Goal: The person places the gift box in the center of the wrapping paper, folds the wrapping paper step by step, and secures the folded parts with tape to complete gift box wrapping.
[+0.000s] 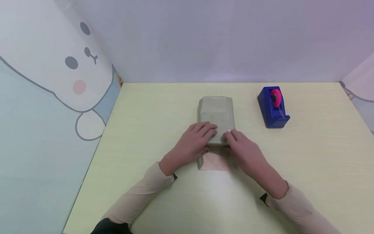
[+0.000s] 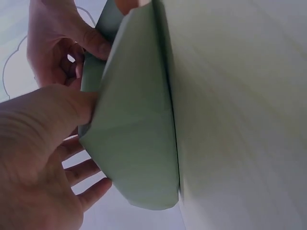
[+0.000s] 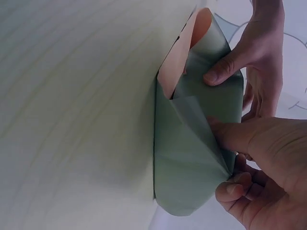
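A box-shaped package wrapped in grey-green paper (image 1: pixel 217 110) lies on the table. At its near end a loose flap shows the paper's pink inner side (image 1: pixel 215 161). The left hand (image 1: pixel 195 140) rests with its fingers stretched over the top, while its thumb presses on the near end. My right hand (image 1: pixel 246 152) pinches the paper at the near right corner, its thumb (image 3: pixel 235 135) against a folded edge of the end and its fingers curled at the top edge. A small shiny spot shows on the paper beside the right fingertips.
A blue tape dispenser (image 1: pixel 271 109) with a pink-cored roll (image 1: pixel 276 98) stands to the right of the package. The pale table (image 1: pixel 152 107) meets a light wall behind, and a sheet with a cartoon animal (image 1: pixel 84 74) hangs at the left.
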Tool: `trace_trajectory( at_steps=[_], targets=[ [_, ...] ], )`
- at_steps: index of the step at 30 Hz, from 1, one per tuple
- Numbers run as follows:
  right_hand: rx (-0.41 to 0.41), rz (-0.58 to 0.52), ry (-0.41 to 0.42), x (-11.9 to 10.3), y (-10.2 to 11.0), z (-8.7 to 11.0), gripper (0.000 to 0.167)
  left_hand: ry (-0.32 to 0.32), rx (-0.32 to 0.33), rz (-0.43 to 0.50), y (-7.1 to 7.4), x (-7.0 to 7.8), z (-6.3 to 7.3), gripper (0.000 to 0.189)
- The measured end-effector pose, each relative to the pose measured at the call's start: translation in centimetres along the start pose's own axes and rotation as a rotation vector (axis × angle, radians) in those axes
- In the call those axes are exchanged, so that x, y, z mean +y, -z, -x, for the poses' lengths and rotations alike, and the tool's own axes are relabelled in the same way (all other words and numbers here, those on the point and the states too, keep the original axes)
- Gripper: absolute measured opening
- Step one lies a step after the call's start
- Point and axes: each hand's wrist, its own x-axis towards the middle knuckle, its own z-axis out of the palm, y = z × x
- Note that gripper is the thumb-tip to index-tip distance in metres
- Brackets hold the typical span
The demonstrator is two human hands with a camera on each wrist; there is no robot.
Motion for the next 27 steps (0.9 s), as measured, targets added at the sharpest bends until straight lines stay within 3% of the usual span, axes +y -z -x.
trace_trajectory(
  at_steps=[7,19,27],
  targets=[
    [-0.053,0.112,-0.003,-0.3,-0.6,0.0,0.040,0.039,-0.036,-0.058,-0.2,0.6,-0.2,0.066],
    [-0.021,0.185,-0.005,-0.5,-1.0,-0.1,0.036,0.071,-0.060,-0.207,-0.6,1.4,-0.1,0.066],
    [-0.001,0.275,0.012,-0.7,-1.3,-0.2,0.032,0.083,-0.079,-0.302,-0.6,2.0,0.1,0.055]
  ],
)
